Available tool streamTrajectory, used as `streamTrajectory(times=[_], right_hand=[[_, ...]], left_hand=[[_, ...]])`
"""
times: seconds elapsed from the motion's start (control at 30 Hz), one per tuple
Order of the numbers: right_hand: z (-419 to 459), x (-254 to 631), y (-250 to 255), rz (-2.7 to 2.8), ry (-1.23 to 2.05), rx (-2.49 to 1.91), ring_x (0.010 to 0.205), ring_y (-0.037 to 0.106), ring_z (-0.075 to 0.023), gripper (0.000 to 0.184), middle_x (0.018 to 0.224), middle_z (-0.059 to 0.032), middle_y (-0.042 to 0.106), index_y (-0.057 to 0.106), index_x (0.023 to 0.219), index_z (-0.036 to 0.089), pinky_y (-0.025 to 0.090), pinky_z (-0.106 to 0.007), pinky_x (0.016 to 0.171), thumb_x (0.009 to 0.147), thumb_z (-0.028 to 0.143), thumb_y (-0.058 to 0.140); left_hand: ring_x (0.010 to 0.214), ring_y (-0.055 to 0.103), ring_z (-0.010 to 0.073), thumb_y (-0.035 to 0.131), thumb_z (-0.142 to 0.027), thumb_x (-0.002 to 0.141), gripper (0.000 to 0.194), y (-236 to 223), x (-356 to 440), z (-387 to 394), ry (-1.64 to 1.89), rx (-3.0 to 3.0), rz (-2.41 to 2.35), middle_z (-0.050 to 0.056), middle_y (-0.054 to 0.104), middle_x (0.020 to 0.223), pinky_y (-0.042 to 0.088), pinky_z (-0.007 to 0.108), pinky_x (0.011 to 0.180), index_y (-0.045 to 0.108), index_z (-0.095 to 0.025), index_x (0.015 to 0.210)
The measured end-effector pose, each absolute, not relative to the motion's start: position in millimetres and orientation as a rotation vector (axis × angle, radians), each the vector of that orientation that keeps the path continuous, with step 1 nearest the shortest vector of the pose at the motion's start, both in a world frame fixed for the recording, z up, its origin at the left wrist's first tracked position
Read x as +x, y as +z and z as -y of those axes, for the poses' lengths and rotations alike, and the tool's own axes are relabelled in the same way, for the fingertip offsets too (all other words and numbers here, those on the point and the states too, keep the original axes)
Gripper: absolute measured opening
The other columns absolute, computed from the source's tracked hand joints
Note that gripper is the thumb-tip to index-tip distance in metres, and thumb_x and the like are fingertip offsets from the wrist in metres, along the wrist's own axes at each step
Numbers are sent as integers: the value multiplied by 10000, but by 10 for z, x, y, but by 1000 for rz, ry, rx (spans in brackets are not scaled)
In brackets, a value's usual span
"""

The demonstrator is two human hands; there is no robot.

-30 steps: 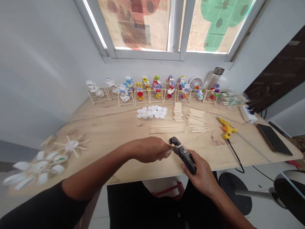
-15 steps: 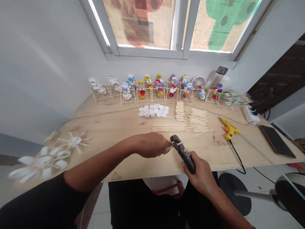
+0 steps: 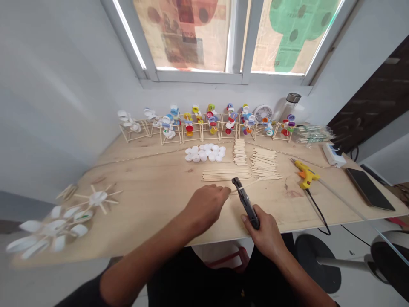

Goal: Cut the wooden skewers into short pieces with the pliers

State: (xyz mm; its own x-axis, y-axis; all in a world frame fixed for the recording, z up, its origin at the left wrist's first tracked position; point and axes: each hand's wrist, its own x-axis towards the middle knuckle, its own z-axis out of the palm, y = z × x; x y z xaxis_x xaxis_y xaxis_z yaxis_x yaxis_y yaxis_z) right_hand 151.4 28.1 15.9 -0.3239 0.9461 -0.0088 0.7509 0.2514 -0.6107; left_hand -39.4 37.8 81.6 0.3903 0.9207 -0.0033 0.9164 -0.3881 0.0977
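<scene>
My right hand [image 3: 267, 233] is wrapped round the handles of dark pliers [image 3: 245, 204], whose jaws point up and away from me. A thin wooden stick [image 3: 254, 183] passes at the jaws and slants up to the right. My left hand [image 3: 206, 205], palm down, pinches the stick's left end just left of the jaws; the fingertips are partly hidden. Just beyond the hands lie a row of long sticks [image 3: 225, 174], a pile of medium sticks [image 3: 263, 163], a stack of short sticks [image 3: 239, 152] and a cluster of white bottle caps [image 3: 204, 152].
Stick frames with coloured cap wheels [image 3: 212, 123] line the wall beside a small fan [image 3: 263, 114] and a bottle [image 3: 290, 105]. A yellow glue gun [image 3: 306, 174] and phone [image 3: 369, 189] lie right. Stick-and-cap wheels [image 3: 98, 198] lie left.
My left hand has turned, its forearm now pointing more steeply away from me. The pliers stand slightly more upright, with the stick still at their jaws. The view has shifted a little.
</scene>
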Motion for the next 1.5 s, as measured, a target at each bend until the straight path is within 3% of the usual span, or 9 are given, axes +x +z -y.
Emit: streamTrajectory(times=[0.13, 0.43, 0.8, 1.5], right_hand=[[-285, 1471, 168, 2128, 828, -1507, 528, 521, -156, 216, 560, 29, 525, 415, 689, 225, 324, -230, 516, 825, 391, 441], [-221, 1409, 204, 2084, 894, -1407, 553, 515, -147, 204, 582, 23, 522, 434, 687, 209, 356, -228, 543, 827, 357, 452], [-196, 1362, 99, 2007, 991, -1394, 628, 572, -170, 239, 664, -13, 603, 504, 731, 191, 396, -248, 593, 843, 393, 446], [-110, 1409, 211, 2010, 935, -1415, 615, 553, -170, 122, 661, 5, 565, 457, 791, 215, 381, -244, 572, 819, 333, 467]], left_hand=[[745, 555, 203, 414, -67, 811, 244, 602, -209, -262, 528, 2606, -1925, 71, 614, 792, 446, 320, 682, 538, -107, 1018], [627, 498, 163, 408, -119, 860, 182, 481, -138, -238, 1080, 2654, -2032, 38, 548, 656, 396, 287, 582, 569, -100, 942], [610, 505, 133, 490, -107, 820, 178, 369, -332, -293, 1162, 2925, -1716, 44, 581, 693, 389, 266, 563, 552, -84, 986], [581, 541, 117, 466, -61, 805, 228, 454, -340, -293, 1287, 2911, -1494, 25, 589, 644, 413, 227, 551, 517, -104, 1023]])
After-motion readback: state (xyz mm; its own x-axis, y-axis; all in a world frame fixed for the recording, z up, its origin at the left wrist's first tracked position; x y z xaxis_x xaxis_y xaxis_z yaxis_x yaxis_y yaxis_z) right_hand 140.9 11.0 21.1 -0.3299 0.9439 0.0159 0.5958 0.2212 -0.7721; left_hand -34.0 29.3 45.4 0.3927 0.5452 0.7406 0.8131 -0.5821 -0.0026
